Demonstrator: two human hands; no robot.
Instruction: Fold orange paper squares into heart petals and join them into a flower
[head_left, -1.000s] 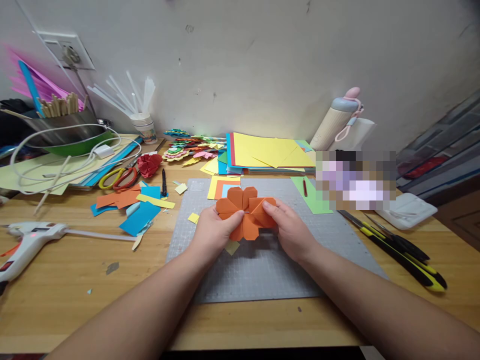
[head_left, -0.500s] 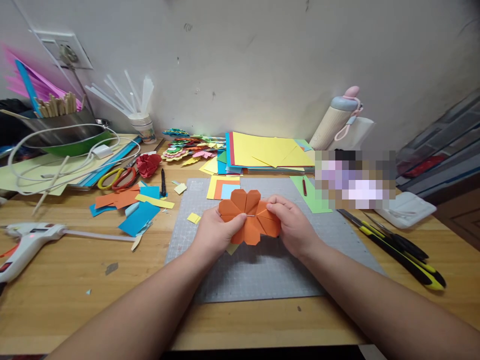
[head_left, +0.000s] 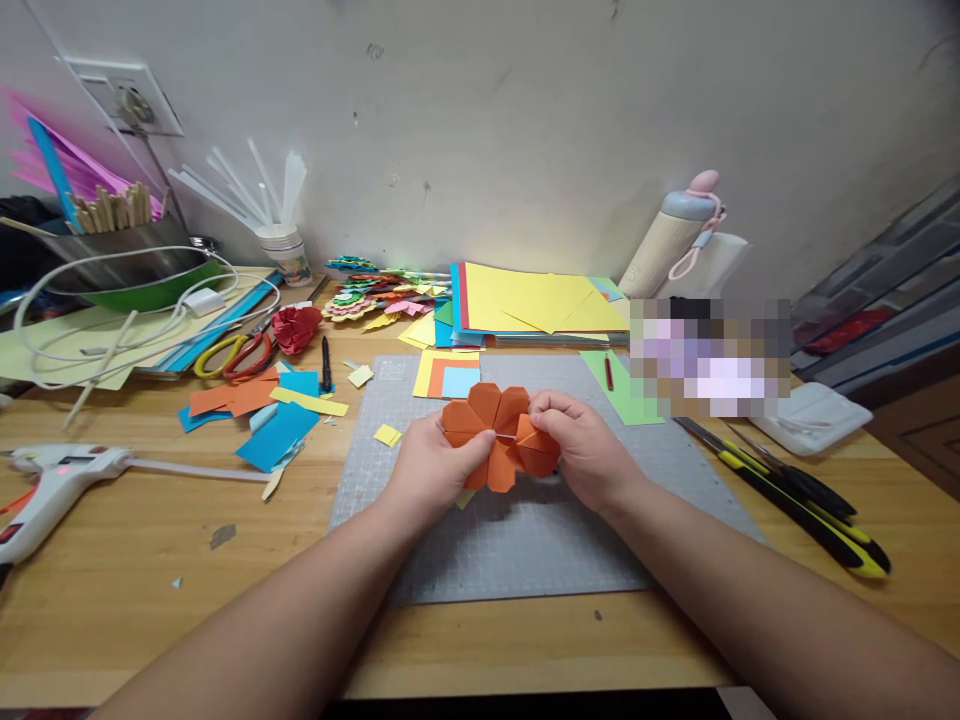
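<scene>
Both hands hold an orange folded-paper flower (head_left: 487, 412) with several rounded petals, raised over a grey cutting mat (head_left: 540, 560). My left hand (head_left: 431, 462) is closed on its left side, the thumb lying across the front near the centre. My right hand (head_left: 589, 445) pinches the petals on the right edge, which bend forward. A narrow pale gap shows at the flower's middle. The fingers behind the paper are hidden. Under the flower, a small piece of yellow-green paper peeks out on the mat.
On the left lie a hot glue gun (head_left: 64, 490), scissors (head_left: 236, 355), a red paper flower (head_left: 295, 329) and blue scraps (head_left: 277, 436). Stacked coloured paper (head_left: 532, 298) is at the back. A utility knife (head_left: 795, 505) lies right, below a leaning bottle (head_left: 667, 240).
The right-hand petals have been bent further forward and inward by my right hand, and the flower has tilted slightly. My left hand keeps its hold.
</scene>
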